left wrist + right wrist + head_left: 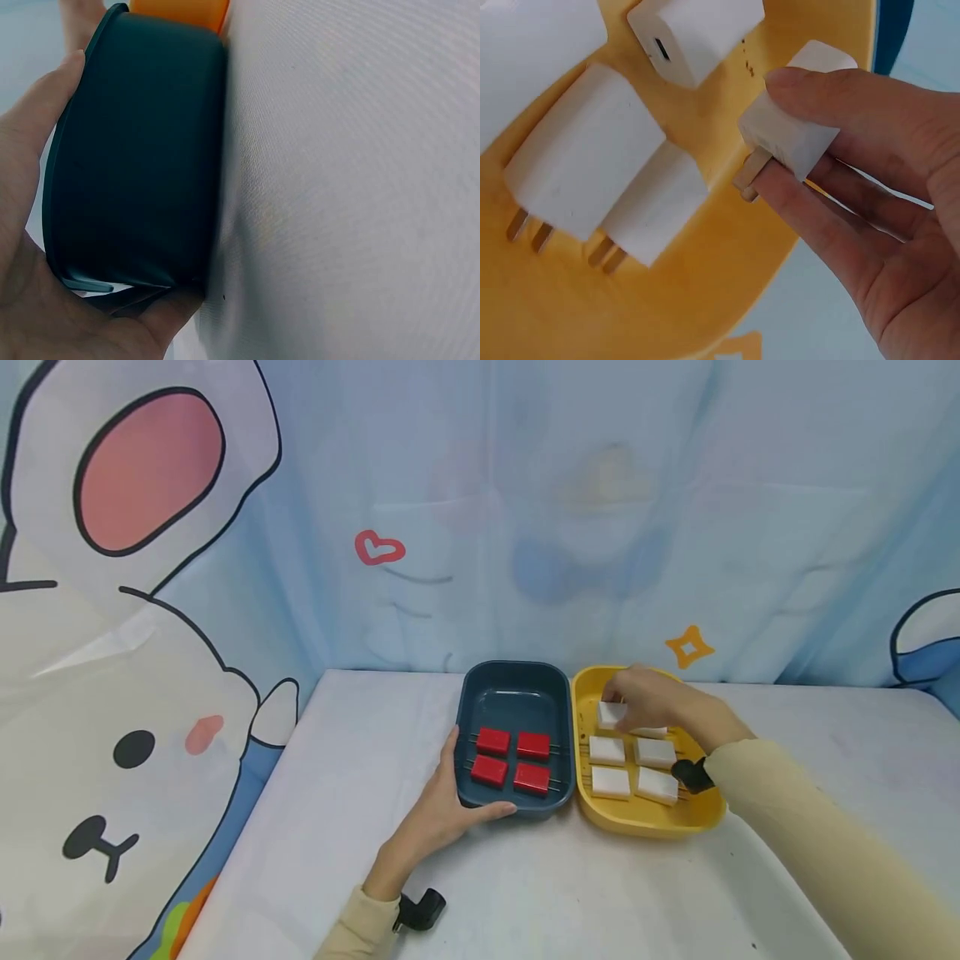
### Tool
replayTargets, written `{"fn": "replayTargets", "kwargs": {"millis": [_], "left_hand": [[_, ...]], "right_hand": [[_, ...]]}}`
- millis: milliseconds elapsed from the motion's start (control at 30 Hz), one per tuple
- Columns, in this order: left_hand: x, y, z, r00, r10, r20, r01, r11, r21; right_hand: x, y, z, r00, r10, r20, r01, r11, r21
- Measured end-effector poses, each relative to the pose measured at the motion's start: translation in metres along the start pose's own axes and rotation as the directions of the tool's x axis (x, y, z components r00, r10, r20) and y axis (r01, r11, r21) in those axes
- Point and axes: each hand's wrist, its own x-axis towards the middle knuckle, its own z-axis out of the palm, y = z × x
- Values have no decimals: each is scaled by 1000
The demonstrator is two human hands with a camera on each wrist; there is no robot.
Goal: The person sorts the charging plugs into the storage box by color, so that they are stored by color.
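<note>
My right hand (652,697) pinches a white plug charger (784,139) between thumb and fingers, over the far end of a yellow bin (652,820). Its metal prongs point toward the index finger in the right wrist view. Several other white chargers (606,750) lie in rows in that bin, prongs outward. My left hand (431,827) holds the near left corner of a dark blue bin (517,704), thumb on the near side and fingers along the left wall. Several red plug chargers (533,745) lie in two rows in the near half of the blue bin.
Both bins stand side by side, close together, on a white-covered table (360,743). A light blue printed curtain (487,527) hangs right behind the table's far edge. A black wrist camera (422,910) is strapped on the left wrist.
</note>
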Motion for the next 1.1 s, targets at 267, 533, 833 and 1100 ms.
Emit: {"fn": "replayTargets", "kwargs": {"millis": [267, 533, 833, 1100], "left_hand": [[0, 1, 1, 1000, 5, 4, -5, 1000, 8], [-3, 3, 2, 1000, -16, 5, 16, 1000, 8], [-4, 5, 3, 1000, -2, 15, 2, 1000, 7], [-1, 4, 3, 1000, -6, 16, 6, 1000, 18]], "right_hand": [[11, -1, 11, 999, 49, -5, -49, 999, 17], [15, -2, 27, 996, 73, -47, -71, 997, 44], [16, 3, 42, 995, 56, -82, -56, 998, 4], [6, 1, 36, 991, 58, -123, -56, 998, 20]]}}
